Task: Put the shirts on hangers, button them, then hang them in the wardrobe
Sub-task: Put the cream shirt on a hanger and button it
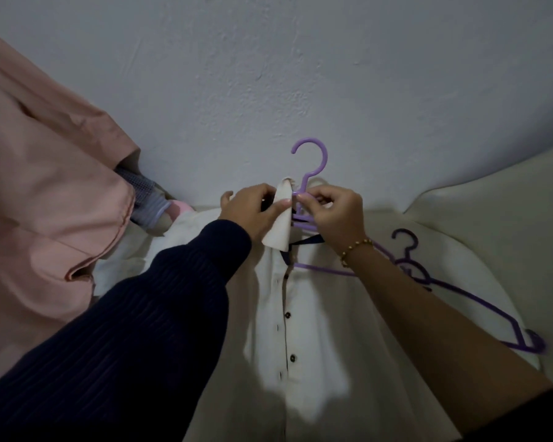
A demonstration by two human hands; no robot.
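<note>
1. A white shirt (316, 330) with dark buttons lies front-up on a pale bed (492, 218), its collar end toward the grey wall (268, 74).
2. A purple hanger (307, 173) sits at the collar, with its hook rising above the neckline against the wall and its lower bar showing across the open neck of the shirt.
3. The left hand (253, 208), coming out of a dark ribbed sleeve (141, 314), pinches the left collar flap (281, 218) and lifts it upright; its grip is narrow, thumb and fingers closed on the cloth.
4. The right hand (336, 215), with a beaded bracelet (355, 247) at the wrist and a bare forearm, has its fingertips pinched at the neck of the hanger just below the hook; whether they grip the hanger itself or the collar cloth beside it cannot be told.
5. The two hands nearly touch at the collar.
6. The placket runs down the middle of the shirt; the buttons lower down look fastened, while the top near the collar is open.
7. A second purple hanger (460, 295) lies flat on the bed to the right, partly under the right forearm.
8. A pink garment (45, 186) covers the left side, with a patch of checked cloth (144, 193) showing at its edge near the wall.
</note>
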